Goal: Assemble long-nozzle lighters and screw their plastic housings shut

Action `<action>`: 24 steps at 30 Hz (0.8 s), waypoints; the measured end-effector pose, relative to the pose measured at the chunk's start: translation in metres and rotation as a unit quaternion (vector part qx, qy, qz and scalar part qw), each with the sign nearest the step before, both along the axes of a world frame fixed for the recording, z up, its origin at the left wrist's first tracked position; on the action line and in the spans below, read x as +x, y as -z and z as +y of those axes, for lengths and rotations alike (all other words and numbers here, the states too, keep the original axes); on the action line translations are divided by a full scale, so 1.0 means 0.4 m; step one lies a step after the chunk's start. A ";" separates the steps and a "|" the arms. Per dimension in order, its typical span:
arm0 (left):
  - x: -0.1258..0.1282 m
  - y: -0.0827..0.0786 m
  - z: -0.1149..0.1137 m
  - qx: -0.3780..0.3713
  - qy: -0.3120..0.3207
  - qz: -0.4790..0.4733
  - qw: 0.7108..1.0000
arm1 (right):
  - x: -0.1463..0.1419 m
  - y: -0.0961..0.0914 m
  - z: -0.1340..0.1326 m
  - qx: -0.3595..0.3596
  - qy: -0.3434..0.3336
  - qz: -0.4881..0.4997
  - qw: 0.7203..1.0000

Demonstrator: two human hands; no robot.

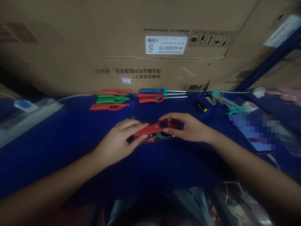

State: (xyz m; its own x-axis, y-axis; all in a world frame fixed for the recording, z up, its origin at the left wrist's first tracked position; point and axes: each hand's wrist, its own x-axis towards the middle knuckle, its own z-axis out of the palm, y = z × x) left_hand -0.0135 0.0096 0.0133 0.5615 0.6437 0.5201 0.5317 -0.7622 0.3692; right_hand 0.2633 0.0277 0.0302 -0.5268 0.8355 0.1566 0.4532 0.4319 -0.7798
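Over the middle of the blue table, both my hands hold a red lighter casing (152, 128) with a loop-shaped opening. My left hand (122, 135) is closed round its left end, fingers on top and thumb at the near side. The fingers and thumb of my right hand (182, 126) pinch its right end. Just below the red shell, an open half shows thin inner parts and a teal trigger piece (161, 135). Whether the two halves touch is hard to tell. My fingers hide both ends.
Behind my hands lie red and green lighter bodies (113, 100) and several lighters with metal tubes (162, 95). A black screwdriver (199, 103), loose teal-ended rods (225, 100) and a phone (255, 133) are to the right. A cardboard wall (82, 40) closes off the back.
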 end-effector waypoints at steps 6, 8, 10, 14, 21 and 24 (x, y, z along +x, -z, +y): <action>0.000 -0.011 -0.008 -0.043 0.015 0.025 0.999 | 0.003 -0.003 -0.004 0.090 -0.088 -0.078 0.989; 0.000 -0.014 -0.009 -0.052 0.016 0.046 0.997 | 0.001 0.000 -0.004 0.097 -0.102 -0.087 0.986; 0.001 -0.016 -0.008 -0.060 0.017 0.067 0.996 | -0.003 0.003 -0.005 0.101 -0.105 -0.099 0.984; 0.000 -0.014 -0.006 -0.064 0.008 0.097 0.993 | -0.008 0.008 -0.005 0.113 -0.105 -0.116 0.981; -0.003 -0.016 -0.005 -0.065 -0.010 0.122 0.990 | -0.008 0.013 -0.003 0.135 -0.106 -0.146 0.974; -0.004 -0.017 -0.006 -0.064 -0.019 0.135 0.989 | -0.007 0.015 -0.001 0.140 -0.104 -0.158 0.972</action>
State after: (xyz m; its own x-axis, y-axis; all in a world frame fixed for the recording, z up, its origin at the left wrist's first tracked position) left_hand -0.0150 0.0071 0.0203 0.6420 0.7180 0.2688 0.6518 -0.6958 0.3018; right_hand 0.2604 0.0272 0.0243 -0.7391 0.6532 0.1649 0.5307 0.7153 -0.4547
